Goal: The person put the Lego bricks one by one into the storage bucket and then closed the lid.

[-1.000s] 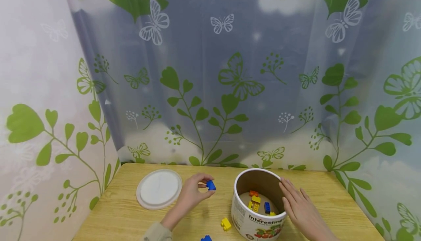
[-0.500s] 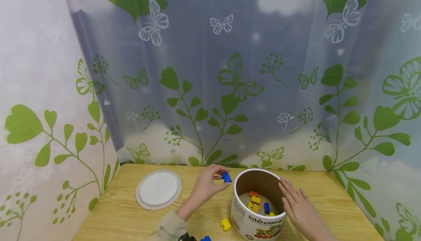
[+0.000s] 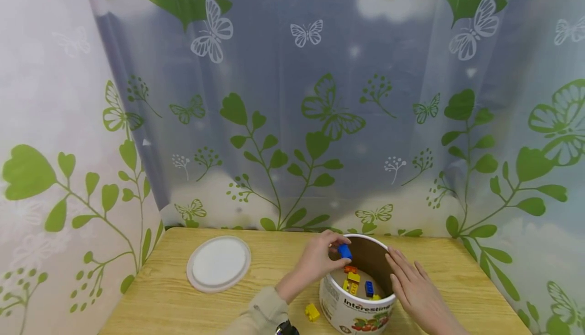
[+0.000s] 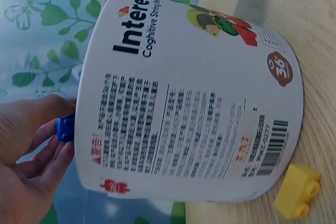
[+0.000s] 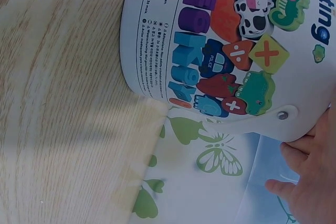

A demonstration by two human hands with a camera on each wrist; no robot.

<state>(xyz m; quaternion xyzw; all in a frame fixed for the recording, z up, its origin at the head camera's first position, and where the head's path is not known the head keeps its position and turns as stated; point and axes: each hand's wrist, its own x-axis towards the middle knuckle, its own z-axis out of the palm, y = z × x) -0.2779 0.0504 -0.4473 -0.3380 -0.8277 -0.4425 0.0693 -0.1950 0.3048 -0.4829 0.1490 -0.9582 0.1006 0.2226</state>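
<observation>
Left hand (image 3: 315, 260) pinches small blue plastic block (image 3: 345, 251) at open top of round white printed tub (image 3: 354, 314). Right hand (image 3: 417, 290), fingers straight, touches tub's rim. Yellow plastic block (image 3: 312, 312) on wooden table (image 3: 151, 294), just beside tub.

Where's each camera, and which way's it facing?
Head: on head, facing forward-down at tub and table; left hand, right hand, left sleeve show.
Left wrist: on left wrist, facing tub's side; left hand, part of right hand show.
Right wrist: on right wrist, facing tub's side; right hand shows.
Head and left wrist share the held blue brick.
</observation>
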